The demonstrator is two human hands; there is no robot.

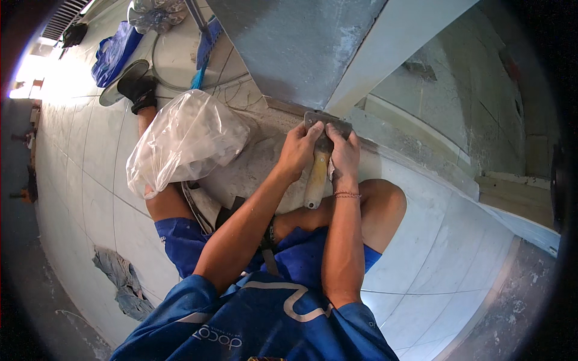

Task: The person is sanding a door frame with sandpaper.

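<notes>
A putty knife [316, 182] with a wide, dusty metal blade and a worn wooden handle is between my hands, its handle pointing back toward me. My left hand [296, 153] pinches the left part of the blade, thumb on top. On the blade's right part, my right hand [345, 157] is closed in the same way, thumb also on top. Dust covers the fingers of both hands. The blade is close to the lower corner of a grey wall panel [301, 51]; I cannot tell if they touch. To the left of my hands lies a clear plastic bag [186, 135].
Beyond the bag, a blue broom [208, 43] leans near a grey cable [155, 57]. A blue bag [116, 53] lies farther left. A crumpled grey rag [123, 283] is on the tiled floor [78, 198]. A raised ledge [415, 144] runs to the right.
</notes>
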